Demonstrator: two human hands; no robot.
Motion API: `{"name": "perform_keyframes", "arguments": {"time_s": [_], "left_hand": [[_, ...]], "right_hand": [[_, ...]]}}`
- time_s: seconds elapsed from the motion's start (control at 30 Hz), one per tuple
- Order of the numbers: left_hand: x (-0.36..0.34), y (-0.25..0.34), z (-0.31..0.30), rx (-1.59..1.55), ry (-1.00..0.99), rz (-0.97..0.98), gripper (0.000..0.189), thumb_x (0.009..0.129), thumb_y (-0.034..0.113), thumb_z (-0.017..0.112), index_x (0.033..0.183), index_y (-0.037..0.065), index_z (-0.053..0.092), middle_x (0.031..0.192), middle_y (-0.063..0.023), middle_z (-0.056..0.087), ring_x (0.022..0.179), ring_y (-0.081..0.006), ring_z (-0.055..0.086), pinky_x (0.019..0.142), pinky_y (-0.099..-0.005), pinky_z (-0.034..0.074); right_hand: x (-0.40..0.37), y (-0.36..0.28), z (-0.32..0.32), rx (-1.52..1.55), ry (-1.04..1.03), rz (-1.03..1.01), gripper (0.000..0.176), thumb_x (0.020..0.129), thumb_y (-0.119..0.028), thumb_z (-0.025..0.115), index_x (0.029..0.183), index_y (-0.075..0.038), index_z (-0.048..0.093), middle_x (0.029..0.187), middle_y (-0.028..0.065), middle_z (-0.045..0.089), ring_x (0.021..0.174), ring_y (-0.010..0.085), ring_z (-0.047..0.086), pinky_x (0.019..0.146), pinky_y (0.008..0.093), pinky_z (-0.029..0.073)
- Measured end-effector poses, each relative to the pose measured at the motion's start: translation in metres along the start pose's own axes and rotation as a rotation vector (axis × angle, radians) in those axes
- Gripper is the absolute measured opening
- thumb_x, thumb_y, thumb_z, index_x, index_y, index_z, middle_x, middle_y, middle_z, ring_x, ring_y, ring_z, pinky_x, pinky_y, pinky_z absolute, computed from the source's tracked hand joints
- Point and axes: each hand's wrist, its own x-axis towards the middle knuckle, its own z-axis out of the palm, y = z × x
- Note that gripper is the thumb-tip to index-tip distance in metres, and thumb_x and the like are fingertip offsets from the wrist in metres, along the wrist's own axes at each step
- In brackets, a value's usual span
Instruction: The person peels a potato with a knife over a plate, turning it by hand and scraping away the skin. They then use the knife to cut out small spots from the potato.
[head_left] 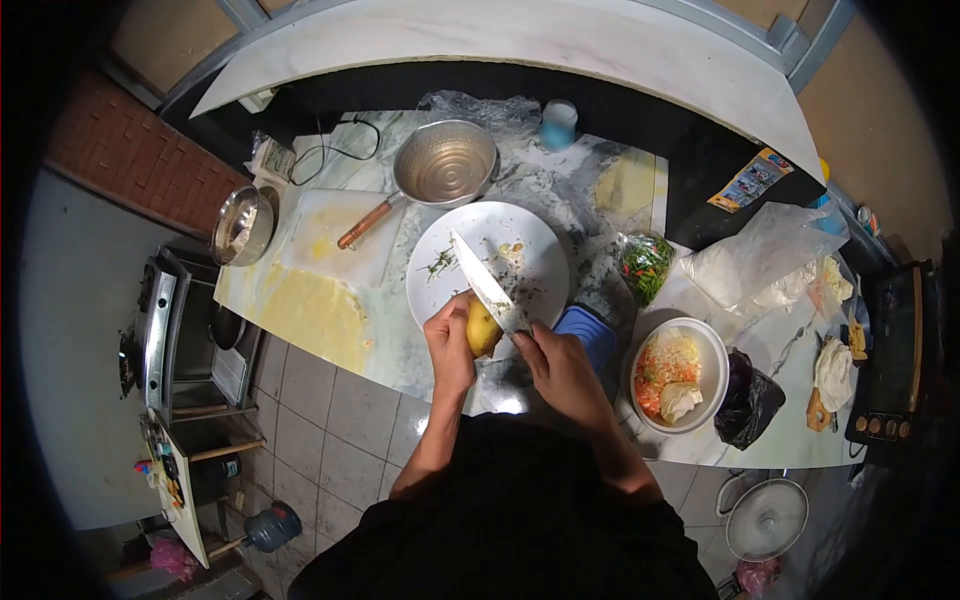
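The left hand (pixel 449 345) wraps fingers round what seems a potato (pixel 482 328), right hand (pixel 562 365) grips the knife (pixel 487 285)

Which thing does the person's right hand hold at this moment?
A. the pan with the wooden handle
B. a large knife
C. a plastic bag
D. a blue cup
B: the right hand grips the handle of the large knife, whose blade lies against the yellow food piece held in the left hand, above the white plate.

A marble counter (pixel 320 310) stands over a grey tiled floor (pixel 310 420), with a brick wall (pixel 130 150) and a stove (pixel 160 330) at left
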Motion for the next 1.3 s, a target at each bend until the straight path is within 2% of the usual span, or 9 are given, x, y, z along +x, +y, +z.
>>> {"name": "perform_keyframes", "arguments": {"time_s": [0.17,0.27,0.37,0.43,0.53,0.77,0.93,1.03,1.3], "left_hand": [[-0.003,0.004,0.003,-0.043,-0.006,-0.042,0.037,0.101,0.025,0.043,0.099,-0.005,0.065,0.067,-0.004,0.059,0.049,-0.009,0.052,0.042,-0.0228,0.042],[0.0,0.0,0.002,-0.046,-0.041,0.021,0.037,0.101,0.024,0.043,0.1,-0.005,0.065,0.068,-0.0049,0.059,0.049,-0.0103,0.054,0.04,-0.0233,0.042],[-0.002,0.0,0.002,-0.064,0.021,-0.038,0.036,0.101,0.023,0.042,0.101,-0.006,0.064,0.068,-0.0057,0.06,0.049,-0.0109,0.054,0.04,-0.0235,0.043],[0.0,0.0,-0.001,-0.06,0.0,-0.055,0.043,0.098,0.029,0.042,0.105,-0.008,0.062,0.075,-0.0099,0.063,0.052,-0.0145,0.058,0.039,-0.0256,0.046],[0.001,-0.001,-0.001,0.003,0.025,-0.054,0.042,0.097,0.029,0.043,0.105,-0.009,0.062,0.074,-0.01,0.063,0.051,-0.0147,0.057,0.039,-0.0257,0.045],[0.001,0.0,-0.001,-0.011,-0.002,-0.049,0.041,0.097,0.027,0.042,0.104,-0.008,0.062,0.074,-0.0102,0.063,0.05,-0.0153,0.057,0.038,-0.026,0.045],[0.001,-0.004,0.002,0.002,0.038,0.01,0.041,0.097,0.027,0.042,0.103,-0.007,0.063,0.074,-0.0081,0.062,0.052,-0.0136,0.057,0.04,-0.0249,0.044],[0.0,0.002,0.004,-0.026,0.041,-0.049,0.037,0.1,0.024,0.043,0.099,-0.006,0.065,0.067,-0.005,0.06,0.05,-0.0099,0.054,0.042,-0.0231,0.042],[0.002,-0.001,-0.003,-0.035,0.021,-0.037,0.037,0.101,0.026,0.044,0.098,-0.004,0.066,0.067,-0.0049,0.06,0.05,-0.0093,0.054,0.042,-0.0229,0.042]], "right_hand": [[-0.003,0.002,0.001,-0.026,0.02,-0.001,0.023,0.095,-0.014,0.057,0.082,0.003,0.05,0.062,0.0237,0.052,0.058,0.0425,0.055,0.05,0.0436,0.039],[-0.002,0.004,0.001,0.007,0.036,-0.049,0.023,0.095,-0.015,0.057,0.082,0.003,0.05,0.063,0.0239,0.053,0.057,0.0427,0.055,0.049,0.0435,0.038],[-0.002,0.007,-0.002,-0.063,0.038,-0.028,0.022,0.095,-0.015,0.057,0.082,0.003,0.05,0.063,0.0243,0.053,0.058,0.0431,0.055,0.049,0.0436,0.039],[-0.004,0.006,-0.001,-0.047,0.023,-0.001,0.022,0.095,-0.015,0.057,0.083,0.002,0.051,0.063,0.024,0.053,0.059,0.0431,0.055,0.05,0.0438,0.039],[-0.001,0.005,-0.006,-0.047,0.006,0.039,0.021,0.095,-0.015,0.057,0.083,0.002,0.051,0.063,0.0241,0.053,0.059,0.0431,0.056,0.05,0.044,0.039],[-0.005,0.009,0.002,-0.054,0.046,-0.013,0.023,0.095,-0.016,0.058,0.082,0.002,0.051,0.062,0.0237,0.053,0.059,0.043,0.056,0.05,0.044,0.04],[-0.004,0.009,-0.004,-0.053,0.021,0.018,0.022,0.094,-0.015,0.058,0.083,0.002,0.051,0.062,0.0237,0.053,0.06,0.0431,0.056,0.05,0.0439,0.039],[-0.007,0.005,-0.002,-0.069,0.016,0.013,0.021,0.094,-0.015,0.058,0.083,0.002,0.052,0.063,0.0236,0.054,0.06,0.0428,0.057,0.05,0.0441,0.04],[-0.01,0.01,0.003,-0.048,0.02,0.007,0.021,0.094,-0.015,0.057,0.085,0.003,0.054,0.064,0.0234,0.055,0.061,0.0423,0.058,0.052,0.0445,0.041]]}}
